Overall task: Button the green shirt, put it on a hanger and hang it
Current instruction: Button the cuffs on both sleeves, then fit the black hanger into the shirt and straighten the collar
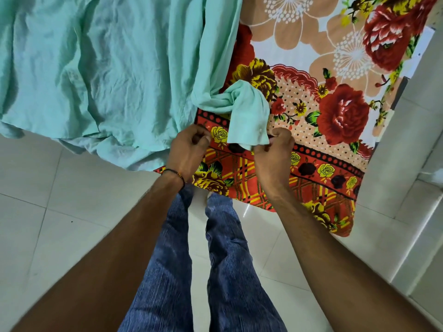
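Note:
The pale green shirt [100,68] lies spread and crumpled across the bed, its lower edge hanging over the near side. One sleeve twists out to the right and ends in a cuff [249,121] with a small white button. My right hand [275,149] pinches the cuff's lower right corner. Just left of the cuff, my left hand [189,149] has its fingers curled shut, and I cannot tell whether it holds any cloth. No hanger is in view.
A floral bedsheet [323,97] in red, yellow and tan covers the bed and drapes over its near edge. White floor tiles [60,224] lie below. My legs in blue jeans [215,259] stand close to the bed. A white wall edge [407,152] rises at right.

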